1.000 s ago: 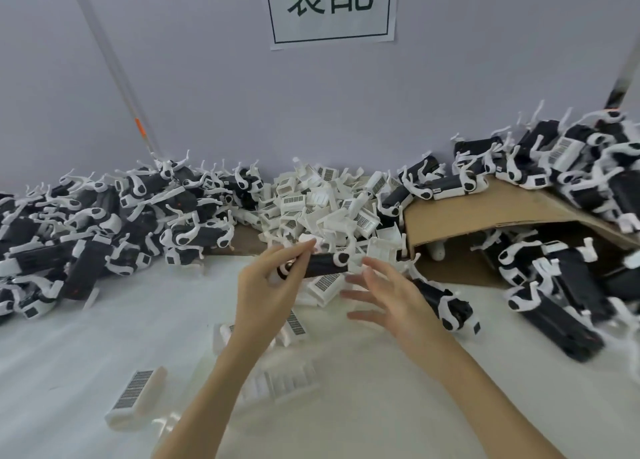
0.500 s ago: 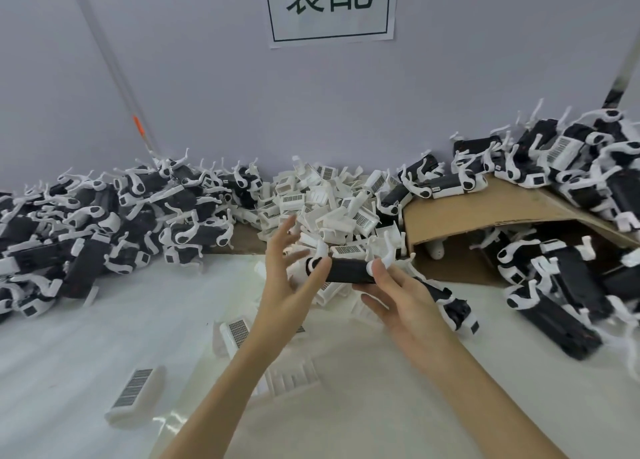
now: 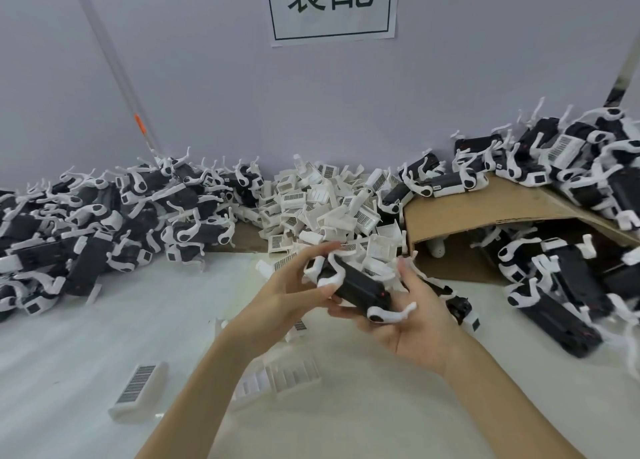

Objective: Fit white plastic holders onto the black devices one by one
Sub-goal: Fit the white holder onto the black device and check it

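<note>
A black device [image 3: 360, 287] with white curved arms lies slanted between both hands, above the white table. My left hand [image 3: 287, 292] grips its far upper end, where a white holder [image 3: 314, 266] sits at the fingertips. My right hand [image 3: 412, 316] cradles the near lower end from below, fingers curled round it. Whether the holder is seated on the device I cannot tell. Behind the hands lies a heap of loose white holders [image 3: 329, 209].
Piles of black devices lie at the left [image 3: 97, 223] and at the right [image 3: 571, 278], around a bent cardboard sheet [image 3: 485, 209]. Loose white holders [image 3: 138, 389] lie on the white table [image 3: 86, 337] near my forearms. A wall with a sign stands behind.
The device has turned from level to slanted and come nearer to me. My right hand has slid under its near end, and my left hand has closed on its far end.
</note>
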`<control>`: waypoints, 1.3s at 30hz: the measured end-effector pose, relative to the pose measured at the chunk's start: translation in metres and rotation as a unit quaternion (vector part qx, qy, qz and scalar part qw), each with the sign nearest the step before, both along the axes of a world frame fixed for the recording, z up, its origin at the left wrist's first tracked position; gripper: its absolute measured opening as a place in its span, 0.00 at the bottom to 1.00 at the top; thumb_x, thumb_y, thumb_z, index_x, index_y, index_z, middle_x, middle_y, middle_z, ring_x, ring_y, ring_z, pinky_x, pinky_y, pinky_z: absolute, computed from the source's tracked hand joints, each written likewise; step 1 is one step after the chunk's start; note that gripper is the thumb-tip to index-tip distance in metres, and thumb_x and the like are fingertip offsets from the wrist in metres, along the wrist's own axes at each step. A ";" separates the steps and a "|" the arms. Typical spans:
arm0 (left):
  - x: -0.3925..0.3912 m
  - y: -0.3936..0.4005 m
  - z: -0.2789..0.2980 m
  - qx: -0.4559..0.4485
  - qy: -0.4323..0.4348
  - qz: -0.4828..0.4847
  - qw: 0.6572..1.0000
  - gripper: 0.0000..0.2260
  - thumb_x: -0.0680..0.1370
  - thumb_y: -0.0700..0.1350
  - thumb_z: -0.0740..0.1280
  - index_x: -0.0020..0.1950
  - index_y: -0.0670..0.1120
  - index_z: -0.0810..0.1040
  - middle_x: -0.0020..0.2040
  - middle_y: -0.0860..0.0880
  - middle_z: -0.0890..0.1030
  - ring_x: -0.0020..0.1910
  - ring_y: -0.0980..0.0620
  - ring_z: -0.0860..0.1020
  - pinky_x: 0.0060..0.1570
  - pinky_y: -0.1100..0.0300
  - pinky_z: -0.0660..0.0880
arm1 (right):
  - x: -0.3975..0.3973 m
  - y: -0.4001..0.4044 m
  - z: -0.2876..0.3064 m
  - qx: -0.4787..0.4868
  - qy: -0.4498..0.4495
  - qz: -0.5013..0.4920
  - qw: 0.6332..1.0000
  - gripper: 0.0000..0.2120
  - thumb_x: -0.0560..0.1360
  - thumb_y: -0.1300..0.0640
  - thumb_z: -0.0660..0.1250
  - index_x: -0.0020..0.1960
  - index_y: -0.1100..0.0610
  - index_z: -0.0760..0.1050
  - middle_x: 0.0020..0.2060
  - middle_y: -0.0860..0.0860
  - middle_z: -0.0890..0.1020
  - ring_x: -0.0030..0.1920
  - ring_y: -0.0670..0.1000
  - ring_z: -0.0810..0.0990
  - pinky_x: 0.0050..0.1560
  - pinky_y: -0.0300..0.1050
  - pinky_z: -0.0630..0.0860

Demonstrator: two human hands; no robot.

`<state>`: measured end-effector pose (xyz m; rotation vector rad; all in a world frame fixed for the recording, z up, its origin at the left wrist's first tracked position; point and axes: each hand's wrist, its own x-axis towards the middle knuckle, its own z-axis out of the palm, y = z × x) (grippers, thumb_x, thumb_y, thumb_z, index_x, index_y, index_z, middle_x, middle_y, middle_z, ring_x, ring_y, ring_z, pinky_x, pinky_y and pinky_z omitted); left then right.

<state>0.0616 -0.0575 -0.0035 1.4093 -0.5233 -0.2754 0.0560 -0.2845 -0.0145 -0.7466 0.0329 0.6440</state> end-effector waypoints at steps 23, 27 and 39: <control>-0.001 -0.005 0.000 -0.005 -0.058 0.187 0.981 0.18 0.82 0.55 0.70 0.71 0.55 0.77 0.64 0.47 0.85 0.62 0.46 0.84 0.57 0.57 0.80 | -0.008 0.015 -0.004 -0.309 -0.385 -0.191 0.848 0.25 0.81 0.47 0.68 0.77 0.44 0.69 0.61 0.48 0.84 0.60 0.51 0.85 0.58 0.41 0.79; -0.004 -0.010 0.003 0.076 -0.060 0.266 0.959 0.25 0.74 0.73 0.65 0.67 0.64 0.78 0.53 0.60 0.86 0.52 0.60 0.82 0.49 0.68 0.76 | -0.013 0.017 -0.006 -0.308 -0.431 -0.168 0.831 0.32 0.80 0.46 0.69 0.81 0.41 0.62 0.73 0.42 0.75 0.76 0.46 0.72 0.75 0.49 0.69; -0.008 -0.021 -0.011 0.222 -0.450 0.354 0.789 0.33 0.67 0.70 0.78 0.63 0.51 0.76 0.51 0.58 0.83 0.54 0.63 0.79 0.57 0.66 0.72 | -0.007 0.026 -0.026 -0.508 -0.557 -0.175 0.633 0.29 0.77 0.62 0.74 0.75 0.51 0.71 0.67 0.46 0.77 0.69 0.42 0.74 0.67 0.36 0.73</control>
